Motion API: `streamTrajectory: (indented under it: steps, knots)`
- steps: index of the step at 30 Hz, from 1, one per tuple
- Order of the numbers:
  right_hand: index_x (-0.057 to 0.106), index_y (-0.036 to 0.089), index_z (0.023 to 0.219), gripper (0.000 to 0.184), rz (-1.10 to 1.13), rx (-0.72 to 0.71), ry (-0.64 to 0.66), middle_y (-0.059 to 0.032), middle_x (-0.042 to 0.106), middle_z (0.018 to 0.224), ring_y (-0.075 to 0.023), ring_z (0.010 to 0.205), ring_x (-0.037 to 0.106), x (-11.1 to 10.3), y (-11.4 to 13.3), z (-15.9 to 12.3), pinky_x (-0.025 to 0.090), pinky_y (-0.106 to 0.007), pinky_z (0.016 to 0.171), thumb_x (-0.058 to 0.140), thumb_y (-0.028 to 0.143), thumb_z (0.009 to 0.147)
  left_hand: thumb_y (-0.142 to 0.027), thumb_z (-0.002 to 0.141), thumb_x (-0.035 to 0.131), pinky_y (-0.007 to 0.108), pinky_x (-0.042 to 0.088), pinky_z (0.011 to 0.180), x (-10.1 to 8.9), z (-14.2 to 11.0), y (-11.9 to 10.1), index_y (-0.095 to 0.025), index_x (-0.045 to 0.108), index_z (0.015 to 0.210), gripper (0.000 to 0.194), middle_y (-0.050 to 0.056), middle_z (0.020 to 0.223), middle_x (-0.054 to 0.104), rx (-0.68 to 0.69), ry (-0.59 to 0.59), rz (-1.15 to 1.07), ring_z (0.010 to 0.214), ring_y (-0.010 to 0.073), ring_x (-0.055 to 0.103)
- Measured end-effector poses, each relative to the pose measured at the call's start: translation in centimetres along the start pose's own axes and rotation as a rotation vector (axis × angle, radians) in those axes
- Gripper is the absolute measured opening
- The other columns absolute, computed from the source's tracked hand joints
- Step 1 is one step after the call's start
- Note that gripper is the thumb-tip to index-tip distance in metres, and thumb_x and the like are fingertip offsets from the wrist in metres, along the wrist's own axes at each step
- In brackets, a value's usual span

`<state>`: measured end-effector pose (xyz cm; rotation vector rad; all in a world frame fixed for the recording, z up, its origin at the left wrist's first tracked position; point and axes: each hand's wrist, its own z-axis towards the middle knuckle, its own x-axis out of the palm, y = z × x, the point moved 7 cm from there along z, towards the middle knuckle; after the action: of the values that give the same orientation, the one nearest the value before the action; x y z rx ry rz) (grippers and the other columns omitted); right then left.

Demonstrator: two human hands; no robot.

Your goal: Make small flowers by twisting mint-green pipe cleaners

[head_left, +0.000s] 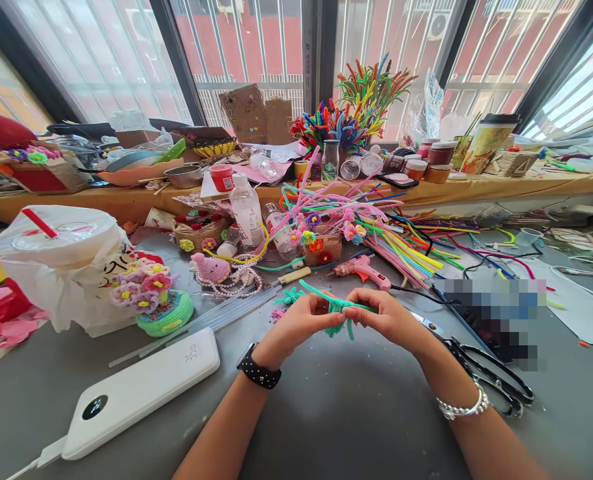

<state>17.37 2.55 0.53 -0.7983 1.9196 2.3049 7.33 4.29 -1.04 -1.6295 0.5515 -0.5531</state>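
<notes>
Between both hands, above the grey table, is a piece of bent green pipe cleaners (335, 307), with loose ends sticking out at upper left and below. My left hand (304, 320), wearing a watch on the wrist, grips its left side with the fingertips closed. From the right, my right hand (379, 319) pinches it between thumb and fingers. A green pipe-cleaner flower (292, 295) lies just behind my left hand, close to a small purple flower (277, 315). The pink glue gun (359, 267) rests beyond the hands. Part of the green piece is hidden by my fingers.
A white power bank (146, 393) and a bagged drink cup (66, 260) stand at left, near a green flower pot (165, 313). At right lie scissors (426, 323), black glasses (496, 380) and a phone (476, 320). Behind is a heap of pipe cleaners (401, 247).
</notes>
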Motion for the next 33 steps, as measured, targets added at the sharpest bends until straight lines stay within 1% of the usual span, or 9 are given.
streamTrajectory:
  steps: [5, 10, 14, 18, 22, 26, 29, 31, 33]
  knots:
    - [0.055, 0.014, 0.072, 0.026, 0.046, 0.028, -0.078, 0.0006, 0.051, 0.062, -0.0095, 0.057, 0.044, -0.4, -0.3, 0.1, 0.035, -0.021, 0.052, 0.051, 0.039, 0.076, -0.026, 0.061, 0.066, 0.022, 0.036, 0.058, 0.0, 0.2, -0.2, -0.013, 0.052, 0.075, 0.023, -0.001, 0.066, 0.055, 0.045, 0.008, -0.046, 0.063, 0.0107, 0.050]
    - [0.056, 0.014, 0.074, 0.024, 0.055, 0.047, -0.105, -0.0006, 0.054, 0.065, -0.0109, 0.059, 0.047, -0.4, -0.4, 0.2, 0.037, -0.022, 0.054, 0.052, 0.037, 0.075, -0.028, 0.062, 0.067, 0.022, 0.035, 0.057, -0.6, 0.3, 0.1, -0.013, 0.052, 0.076, 0.025, 0.000, 0.067, 0.055, 0.029, -0.049, -0.031, 0.063, 0.0113, 0.051]
    - [0.059, 0.015, 0.073, 0.021, 0.031, 0.039, -0.212, -0.0017, 0.056, 0.071, -0.0127, 0.065, 0.050, -0.9, -0.4, 0.2, 0.040, -0.023, 0.057, 0.055, 0.035, 0.073, -0.028, 0.059, 0.069, 0.022, 0.036, 0.060, -0.8, 0.4, 0.2, -0.013, 0.053, 0.075, 0.027, 0.000, 0.070, 0.057, 0.048, -0.085, -0.043, 0.066, 0.0117, 0.052]
    - [0.060, 0.014, 0.070, 0.022, 0.107, 0.089, -0.235, -0.0008, 0.056, 0.063, -0.0120, 0.057, 0.050, -0.6, -1.1, 0.3, 0.041, -0.024, 0.054, 0.057, 0.037, 0.070, -0.028, 0.061, 0.067, 0.021, 0.036, 0.057, -0.6, 0.6, 0.5, -0.013, 0.052, 0.077, 0.027, 0.000, 0.065, 0.057, 0.040, -0.063, -0.043, 0.062, 0.0104, 0.052]
    - [0.060, 0.014, 0.073, 0.022, 0.177, 0.110, -0.290, -0.0013, 0.058, 0.062, -0.0119, 0.055, 0.051, -0.5, -1.5, 0.1, 0.044, -0.024, 0.053, 0.058, 0.036, 0.069, -0.028, 0.060, 0.068, 0.024, 0.042, 0.059, -0.4, 0.5, 0.7, -0.014, 0.050, 0.078, 0.029, 0.002, 0.069, 0.060, 0.002, -0.058, -0.075, 0.065, 0.0121, 0.056]
    - [0.061, 0.014, 0.074, 0.022, 0.156, 0.101, -0.355, -0.0013, 0.058, 0.062, -0.0121, 0.055, 0.052, -0.7, -1.6, 0.0, 0.044, -0.024, 0.053, 0.059, 0.035, 0.068, -0.028, 0.057, 0.070, 0.027, 0.046, 0.060, -0.5, 0.5, 1.0, -0.013, 0.052, 0.079, 0.033, 0.003, 0.070, 0.062, -0.059, -0.122, -0.080, 0.067, 0.0141, 0.058]
    - [0.061, 0.014, 0.074, 0.024, 0.128, 0.088, -0.411, -0.0015, 0.058, 0.063, -0.0125, 0.056, 0.052, -0.6, -1.7, 0.0, 0.043, -0.024, 0.052, 0.058, 0.036, 0.069, -0.030, 0.057, 0.070, 0.028, 0.047, 0.063, -0.7, 0.6, 1.4, -0.012, 0.057, 0.078, 0.031, 0.004, 0.071, 0.062, -0.089, -0.160, -0.090, 0.068, 0.0143, 0.058]
    - [0.061, 0.014, 0.074, 0.024, 0.087, 0.070, -0.439, -0.0016, 0.059, 0.063, -0.0131, 0.057, 0.052, -0.7, -1.6, 0.0, 0.042, -0.024, 0.052, 0.057, 0.037, 0.070, -0.031, 0.058, 0.069, 0.027, 0.047, 0.063, -0.9, 0.7, 1.5, -0.010, 0.059, 0.076, 0.029, 0.004, 0.072, 0.062, -0.077, -0.194, -0.076, 0.067, 0.0134, 0.057]
    - [0.061, 0.014, 0.078, 0.025, 0.071, 0.041, -0.450, -0.0027, 0.061, 0.069, -0.0146, 0.062, 0.055, -0.8, -1.4, 0.0, 0.043, -0.024, 0.054, 0.056, 0.038, 0.071, -0.032, 0.059, 0.067, 0.026, 0.046, 0.061, -1.2, 0.7, 1.3, -0.009, 0.061, 0.075, 0.028, 0.004, 0.069, 0.061, -0.040, -0.226, -0.032, 0.064, 0.0124, 0.056]
